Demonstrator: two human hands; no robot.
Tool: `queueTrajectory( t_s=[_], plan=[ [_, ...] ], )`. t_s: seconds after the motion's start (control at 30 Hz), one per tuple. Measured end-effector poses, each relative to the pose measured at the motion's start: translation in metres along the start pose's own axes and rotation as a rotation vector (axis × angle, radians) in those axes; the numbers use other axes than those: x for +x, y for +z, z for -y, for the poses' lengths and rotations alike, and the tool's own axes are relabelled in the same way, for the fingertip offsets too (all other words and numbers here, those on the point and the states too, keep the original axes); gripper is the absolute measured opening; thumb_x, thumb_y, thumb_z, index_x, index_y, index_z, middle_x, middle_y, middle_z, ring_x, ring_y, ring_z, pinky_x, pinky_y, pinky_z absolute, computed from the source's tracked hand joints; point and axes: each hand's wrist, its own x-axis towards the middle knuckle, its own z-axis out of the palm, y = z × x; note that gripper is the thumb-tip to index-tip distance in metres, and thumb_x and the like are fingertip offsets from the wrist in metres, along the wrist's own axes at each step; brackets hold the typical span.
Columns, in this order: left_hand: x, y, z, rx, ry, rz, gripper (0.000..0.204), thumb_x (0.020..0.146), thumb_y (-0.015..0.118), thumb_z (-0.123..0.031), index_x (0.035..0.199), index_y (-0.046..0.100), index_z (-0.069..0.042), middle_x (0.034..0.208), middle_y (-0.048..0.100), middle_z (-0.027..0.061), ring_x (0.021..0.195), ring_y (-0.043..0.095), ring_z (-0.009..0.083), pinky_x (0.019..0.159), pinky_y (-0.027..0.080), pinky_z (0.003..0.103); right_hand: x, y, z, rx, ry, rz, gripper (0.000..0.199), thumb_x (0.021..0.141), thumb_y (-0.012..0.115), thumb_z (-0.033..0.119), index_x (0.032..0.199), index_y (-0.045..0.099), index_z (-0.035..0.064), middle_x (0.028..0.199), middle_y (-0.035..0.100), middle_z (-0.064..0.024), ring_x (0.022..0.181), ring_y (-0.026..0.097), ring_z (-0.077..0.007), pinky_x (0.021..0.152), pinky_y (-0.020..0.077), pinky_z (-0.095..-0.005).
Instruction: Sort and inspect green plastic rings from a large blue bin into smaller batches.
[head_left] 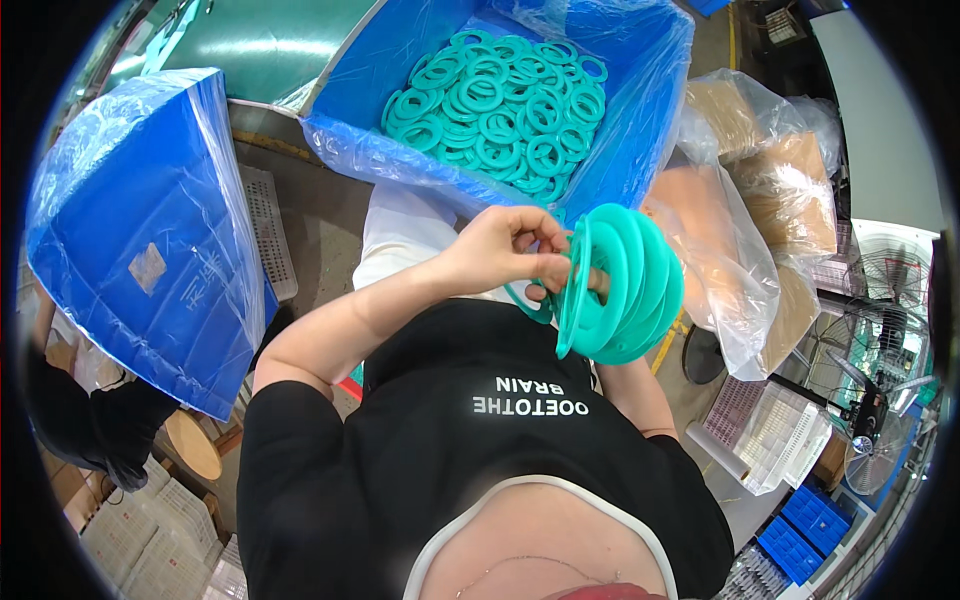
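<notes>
My left hand point(505, 250) is closed, thumb and fingers pinched on the edge of a teal plastic ring at the left end of a fanned stack of teal rings point(640, 285). The stack hangs in the air just in front of my chest. My right hand point(600, 285) is mostly hidden behind and inside the stack; a bit of its fingers shows through the rings' openings, and it holds them. Beyond my hands, a blue bin point(345, 120) lined with clear plastic holds a heap of loose teal rings point(500, 115).
A second plastic-covered blue bin point(150, 240) stands at left, with a person in dark clothing point(105, 425) beside it. Cardboard boxes in clear plastic point(715, 250) are stacked at right. Farther right are a fan point(875, 430), a white crate point(770, 440) and blue crates point(815, 520).
</notes>
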Motion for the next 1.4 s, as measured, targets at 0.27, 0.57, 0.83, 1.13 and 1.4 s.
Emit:
queueTrajectory(
  t_s=[0.27,0.57,0.83,1.13,1.4],
  plan=[
    [-0.010,0.008,-0.020,0.036,-0.110,-0.034,0.008,0.080,0.066,0.001,0.084,0.060,0.001,0.077,0.061,0.0033,0.072,0.062,0.0113,0.063,0.049,0.024,-0.004,-0.010,-0.010,0.117,0.044,0.200,0.033,0.069,0.078,0.018,0.092,0.060,0.0016,0.079,0.059,-0.0072,0.076,0.062,-0.0190,0.065,0.0570,-0.0341],
    [0.002,-0.001,-0.007,0.582,0.320,0.024,0.012,0.072,0.072,-0.003,0.072,0.061,-0.008,0.072,0.057,-0.0002,0.075,0.046,0.0138,0.066,0.038,0.028,0.001,-0.007,-0.014,0.491,0.185,0.459,0.031,0.073,0.076,0.017,0.092,0.055,0.0046,0.068,0.046,-0.0003,0.061,0.048,-0.0129,0.063,0.0488,-0.0356],
    [0.002,-0.001,-0.012,0.661,0.419,0.131,0.018,0.069,0.074,-0.007,0.068,0.057,-0.011,0.070,0.047,0.0002,0.074,0.045,0.0174,0.066,0.037,0.030,-0.022,0.001,-0.007,0.330,0.218,0.238,0.032,0.069,0.077,0.016,0.091,0.059,0.0021,0.069,0.053,-0.0035,0.061,0.055,-0.0170,0.058,0.0504,-0.0339],
    [-0.002,0.007,-0.009,0.752,0.488,-0.176,0.017,0.067,0.074,-0.009,0.074,0.058,-0.009,0.071,0.053,-0.0012,0.067,0.044,0.0167,0.061,0.035,0.029,-0.017,0.014,-0.001,0.119,-0.021,-0.062,0.029,0.073,0.074,0.014,0.095,0.061,0.0018,0.081,0.061,-0.0032,0.071,0.061,-0.0143,0.064,0.0526,-0.0284],
    [-0.011,0.010,-0.025,0.887,0.621,-0.151,0.013,0.067,0.074,-0.008,0.074,0.063,-0.009,0.069,0.055,-0.0011,0.064,0.047,0.0161,0.056,0.036,0.028,0.004,-0.025,0.005,-0.309,-0.342,0.195,0.032,0.073,0.075,0.010,0.097,0.055,0.0035,0.080,0.058,0.0001,0.073,0.055,-0.0068,0.064,0.0461,-0.0214]
  ],
)
